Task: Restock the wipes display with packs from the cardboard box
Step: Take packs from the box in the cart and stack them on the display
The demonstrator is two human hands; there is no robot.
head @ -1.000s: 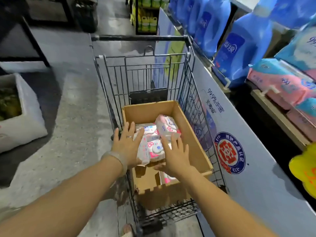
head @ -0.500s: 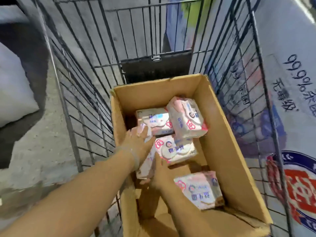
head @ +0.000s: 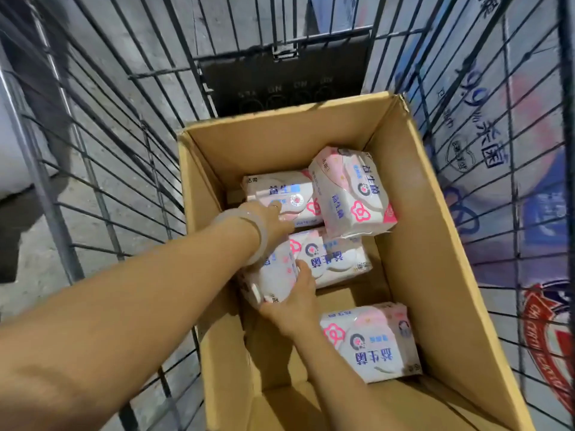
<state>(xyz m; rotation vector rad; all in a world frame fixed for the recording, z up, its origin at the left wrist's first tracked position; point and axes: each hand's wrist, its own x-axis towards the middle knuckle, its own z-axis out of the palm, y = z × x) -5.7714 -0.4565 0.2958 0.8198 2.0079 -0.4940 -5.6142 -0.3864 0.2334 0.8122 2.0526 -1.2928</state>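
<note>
An open cardboard box [head: 435, 244] sits in a wire shopping cart and holds several pink-and-white wipes packs. One pack [head: 273, 275] stands on edge by the box's left wall, and both hands grip it: my left hand [head: 270, 222] from above, my right hand [head: 295, 303] from below. Beside it lies a flat pack [head: 336, 259]. Two more packs [head: 351, 194] rest at the far end, one tilted. Another pack [head: 373, 343] lies near the box's near right corner. The display shelf is out of view.
The cart's wire walls [head: 109, 181] close in on the left, far side and right. A dark panel [head: 280, 85] hangs on the far wall. A printed white display board [head: 513, 150] stands beyond the right wire. Grey concrete floor [head: 37, 259] shows at left.
The view has dropped close into the box. Both hands went from resting on top of the packs to clasping the upright pack at the box's left side.
</note>
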